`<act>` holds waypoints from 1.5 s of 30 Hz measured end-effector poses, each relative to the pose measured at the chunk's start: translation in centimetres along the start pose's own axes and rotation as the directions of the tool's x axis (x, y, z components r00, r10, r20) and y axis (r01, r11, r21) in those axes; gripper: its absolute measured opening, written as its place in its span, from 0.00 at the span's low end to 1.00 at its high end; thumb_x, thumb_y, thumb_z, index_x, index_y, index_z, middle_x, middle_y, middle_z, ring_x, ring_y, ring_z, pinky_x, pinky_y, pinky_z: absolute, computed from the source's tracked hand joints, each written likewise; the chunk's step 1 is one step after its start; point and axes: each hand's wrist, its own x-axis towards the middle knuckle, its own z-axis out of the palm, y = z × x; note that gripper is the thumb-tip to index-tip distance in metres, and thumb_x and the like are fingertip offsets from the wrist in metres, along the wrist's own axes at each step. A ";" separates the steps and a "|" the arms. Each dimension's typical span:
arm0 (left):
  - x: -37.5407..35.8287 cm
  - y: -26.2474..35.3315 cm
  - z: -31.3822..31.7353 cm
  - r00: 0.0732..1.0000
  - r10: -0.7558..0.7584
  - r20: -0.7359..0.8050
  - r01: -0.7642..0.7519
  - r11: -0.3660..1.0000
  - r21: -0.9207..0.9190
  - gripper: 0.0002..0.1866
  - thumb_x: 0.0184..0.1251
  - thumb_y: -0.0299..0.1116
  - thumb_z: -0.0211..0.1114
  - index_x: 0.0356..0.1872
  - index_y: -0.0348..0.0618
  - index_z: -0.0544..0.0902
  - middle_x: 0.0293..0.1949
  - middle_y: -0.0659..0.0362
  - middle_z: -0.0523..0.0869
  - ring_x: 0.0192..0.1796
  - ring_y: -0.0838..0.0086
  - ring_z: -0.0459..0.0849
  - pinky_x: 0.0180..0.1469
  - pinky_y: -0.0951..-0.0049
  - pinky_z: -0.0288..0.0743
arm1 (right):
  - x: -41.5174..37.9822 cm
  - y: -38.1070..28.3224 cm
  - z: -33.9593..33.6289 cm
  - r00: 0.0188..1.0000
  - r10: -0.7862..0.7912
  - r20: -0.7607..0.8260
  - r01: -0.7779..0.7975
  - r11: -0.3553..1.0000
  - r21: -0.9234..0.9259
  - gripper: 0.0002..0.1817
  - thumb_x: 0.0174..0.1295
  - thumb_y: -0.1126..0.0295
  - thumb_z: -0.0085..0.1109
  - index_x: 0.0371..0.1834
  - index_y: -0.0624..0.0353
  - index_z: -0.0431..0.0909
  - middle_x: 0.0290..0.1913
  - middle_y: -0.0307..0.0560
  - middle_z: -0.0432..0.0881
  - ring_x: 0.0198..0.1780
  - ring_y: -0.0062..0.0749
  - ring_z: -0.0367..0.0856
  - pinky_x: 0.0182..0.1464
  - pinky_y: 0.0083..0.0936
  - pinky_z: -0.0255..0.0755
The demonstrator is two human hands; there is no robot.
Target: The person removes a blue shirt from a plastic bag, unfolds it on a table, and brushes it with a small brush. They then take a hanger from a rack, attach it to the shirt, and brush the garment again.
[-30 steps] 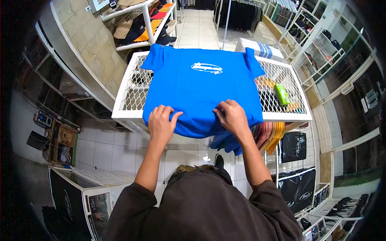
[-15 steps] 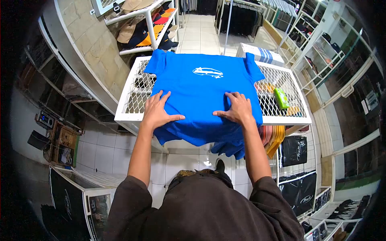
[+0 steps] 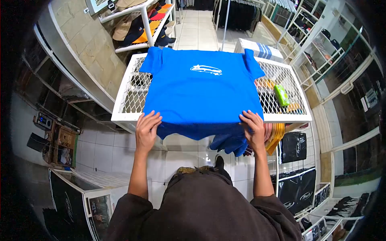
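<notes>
A blue T-shirt (image 3: 201,94) with a white print near its far part lies spread over the white mesh-top table (image 3: 287,119), its lower part hanging over the near edge. At the shirt's left side, by the table's front edge, my left hand (image 3: 148,130) rests with its fingertips on the fabric. My right hand (image 3: 254,130) touches the shirt's near right corner, fingers over the edge. The thumbs of both hands are largely hidden, and whether they pinch the cloth does not show.
A green packet (image 3: 281,95) lies on the mesh at the right. Behind the table is a white box with blue stripes (image 3: 260,50). Caps fill a rack (image 3: 146,26) at the back left. Blue and yellow garments (image 3: 276,136) hang beneath the table's right part.
Both hands have moved back toward the body and outward, from on top of the shirt to its near corners. The fabric now lies smoother and its near hem hangs straighter.
</notes>
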 end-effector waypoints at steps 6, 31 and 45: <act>0.8 2.8 -2.0 0.999 -0.014 -0.038 0.015 1.000 0.016 0.03 0.67 0.23 0.65 0.37 0.40 0.86 0.40 0.54 0.90 0.50 0.55 0.86 0.60 0.54 0.72 | 0.2 -1.4 -1.5 1.000 -0.020 -0.016 0.019 0.999 -0.039 0.08 0.61 0.74 0.70 0.44 0.55 0.87 0.47 0.43 0.89 0.54 0.42 0.84 0.60 0.39 0.69; 8.5 1.4 -0.3 0.928 -0.207 0.310 0.175 0.976 0.129 0.52 0.46 0.62 0.82 0.72 0.45 0.76 0.76 0.39 0.66 0.79 0.45 0.62 0.79 0.48 0.58 | 8.3 -3.8 2.0 0.929 0.342 0.144 -0.248 0.861 -0.445 0.47 0.42 0.30 0.75 0.60 0.53 0.84 0.57 0.53 0.82 0.60 0.50 0.78 0.62 0.48 0.70; 10.9 0.1 2.3 0.977 -0.073 0.201 0.043 0.988 0.149 0.37 0.57 0.50 0.78 0.65 0.39 0.81 0.65 0.44 0.79 0.70 0.49 0.74 0.73 0.52 0.64 | 19.1 -0.7 7.2 0.925 0.238 0.296 -0.254 0.967 0.017 0.24 0.59 0.52 0.73 0.52 0.56 0.86 0.51 0.59 0.85 0.48 0.56 0.86 0.50 0.46 0.80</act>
